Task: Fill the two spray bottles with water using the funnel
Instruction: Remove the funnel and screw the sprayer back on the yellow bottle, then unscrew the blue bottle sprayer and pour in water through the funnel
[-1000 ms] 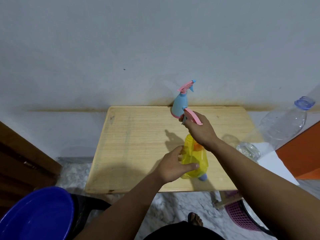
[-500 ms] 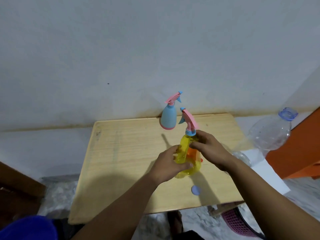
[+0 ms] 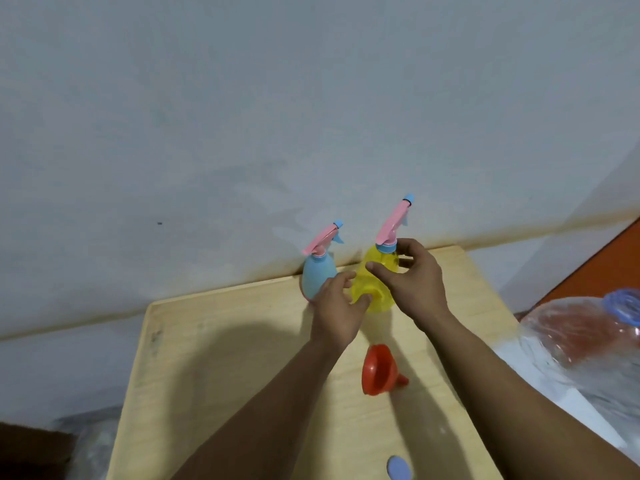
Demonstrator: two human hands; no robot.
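I am steadying the yellow spray bottle [image 3: 372, 289] with my left hand [image 3: 337, 311] curled around its belly, my right hand [image 3: 414, 284] pinching the collar; the funnel [image 3: 379, 370] is lying just behind my wrists. I should twist gently, keeping the base planted.

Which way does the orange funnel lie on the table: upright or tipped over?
Tipped over: the orange funnel lies on its side on the wooden table, spout pointing right.

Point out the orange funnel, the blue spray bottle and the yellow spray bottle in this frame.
orange funnel [image 3: 375, 370]: head view, on the wide cone, lying on its side on the table.
blue spray bottle [image 3: 317, 277]: head view, on the blue body.
yellow spray bottle [image 3: 375, 263]: head view, on the yellow body between the two hands.
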